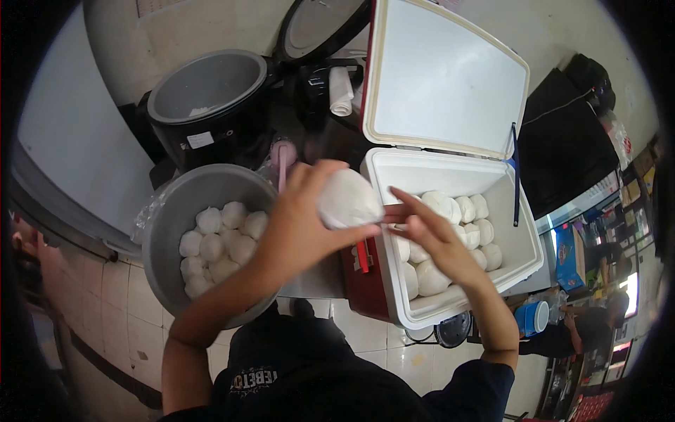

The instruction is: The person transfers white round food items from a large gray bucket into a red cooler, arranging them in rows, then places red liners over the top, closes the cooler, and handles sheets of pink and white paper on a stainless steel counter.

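Observation:
My left hand (pixel 295 227) grips a white wrapped round bundle (pixel 349 199) between its thumb and fingers, over the gap between a pot and a cooler. At the bundle's right side is my right hand (pixel 432 237), fingers apart; whether its fingertips touch the bundle is hard to tell. Several similar white bundles (pixel 212 248) lie in the deep grey metal pot (pixel 161 269) on the left, partly hidden by my left forearm. More white bundles (pixel 433 278) sit in the red and white cooler box (pixel 532 264) on the right, partly behind my right hand.
The cooler's lid (pixel 448 68) stands raised. A black rice cooker (pixel 211 142) with a grey inner pot is behind the metal pot. A pink-handled utensil (pixel 283 158) and a white roll (pixel 341 92) lie between. Another person (pixel 585 329) is at the far right, near a blue water jug (pixel 530 318).

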`<state>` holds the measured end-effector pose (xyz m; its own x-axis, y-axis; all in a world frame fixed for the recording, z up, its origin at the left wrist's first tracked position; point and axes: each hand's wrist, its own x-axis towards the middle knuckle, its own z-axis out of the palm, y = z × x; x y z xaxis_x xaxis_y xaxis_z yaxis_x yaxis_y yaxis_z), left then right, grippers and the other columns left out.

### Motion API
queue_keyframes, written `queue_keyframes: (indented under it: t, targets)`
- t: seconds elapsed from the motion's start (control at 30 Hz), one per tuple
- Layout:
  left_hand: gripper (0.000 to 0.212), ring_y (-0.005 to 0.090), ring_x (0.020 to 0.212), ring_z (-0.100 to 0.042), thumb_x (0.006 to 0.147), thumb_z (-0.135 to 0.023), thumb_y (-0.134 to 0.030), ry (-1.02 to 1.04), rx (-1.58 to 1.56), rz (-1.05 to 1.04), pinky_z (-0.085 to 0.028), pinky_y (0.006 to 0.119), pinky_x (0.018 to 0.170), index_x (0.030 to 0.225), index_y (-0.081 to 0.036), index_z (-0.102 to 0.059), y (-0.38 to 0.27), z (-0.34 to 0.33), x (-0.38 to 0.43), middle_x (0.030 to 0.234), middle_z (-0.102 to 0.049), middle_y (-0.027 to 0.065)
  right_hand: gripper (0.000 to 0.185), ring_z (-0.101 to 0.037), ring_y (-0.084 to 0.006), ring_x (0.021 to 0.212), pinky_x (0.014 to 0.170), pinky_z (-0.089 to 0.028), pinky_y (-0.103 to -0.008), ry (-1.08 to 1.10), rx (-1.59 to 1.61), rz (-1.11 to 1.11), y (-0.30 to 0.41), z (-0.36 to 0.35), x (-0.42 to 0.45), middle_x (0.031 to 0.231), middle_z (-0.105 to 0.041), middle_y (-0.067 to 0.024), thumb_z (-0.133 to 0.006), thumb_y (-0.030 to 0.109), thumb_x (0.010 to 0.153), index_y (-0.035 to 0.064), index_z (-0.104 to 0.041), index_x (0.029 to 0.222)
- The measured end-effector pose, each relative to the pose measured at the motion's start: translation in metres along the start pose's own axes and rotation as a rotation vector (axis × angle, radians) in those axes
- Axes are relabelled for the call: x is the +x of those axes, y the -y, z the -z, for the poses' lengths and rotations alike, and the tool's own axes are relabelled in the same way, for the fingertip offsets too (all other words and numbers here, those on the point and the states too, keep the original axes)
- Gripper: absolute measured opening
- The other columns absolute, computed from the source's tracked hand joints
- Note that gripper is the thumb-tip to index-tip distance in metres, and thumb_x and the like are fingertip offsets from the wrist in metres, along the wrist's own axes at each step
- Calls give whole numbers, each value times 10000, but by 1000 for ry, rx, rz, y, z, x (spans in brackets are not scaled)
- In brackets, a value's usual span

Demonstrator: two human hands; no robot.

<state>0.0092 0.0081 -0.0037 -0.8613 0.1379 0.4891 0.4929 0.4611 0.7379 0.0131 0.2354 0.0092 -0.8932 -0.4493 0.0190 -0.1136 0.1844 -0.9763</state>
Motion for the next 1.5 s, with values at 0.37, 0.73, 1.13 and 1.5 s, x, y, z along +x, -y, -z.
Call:
queue_keyframes:
  t: [0.37, 0.73, 1.13, 1.5]
  targets:
    - [368, 175, 1004, -571, 993, -353, -288, 108, -224, 188, -492, 307, 810, 1121, 5, -534, 19, 34, -29, 1131, -538, 111, 538, -586, -103, 634, 518, -457, -261, -359, -568, -533, -17, 98, -25, 744, -645, -72, -746, 416, 738, -49, -657, 993]
    - [306, 138, 931, -582, 993, -404, -239, 86, -371, 364, -453, 270, 794, 998, -13, -609, 48, 49, -49, 971, -623, 72, 763, -591, -260, 1023, 859, -512, -337, 81, -289, -1137, -122, 194, -77, 1154, -543, -238, -720, 413, 776, -166, -458, 1197]
    - [263, 144, 901, -595, 975, -448, -232, 67, -279, 531, -442, 271, 799, 1005, -27, -609, 94, 82, -75, 936, -640, 60, 638, -653, -228, 777, 651, -574, -297, 361, -767, -1064, -117, 158, -53, 998, -603, -188, -825, 190, 643, -139, -519, 1097]
    - [321, 300, 990, -606, 816, -662, -239, 428, 326, 418, -479, 365, 843, 1034, -10, -606, 244, 60, -67, 1070, -623, 169, 519, -626, -341, 862, 743, -506, -384, -42, -1343, -624, -48, 108, -57, 1020, -608, -236, -757, 225, 716, -69, -542, 1086]
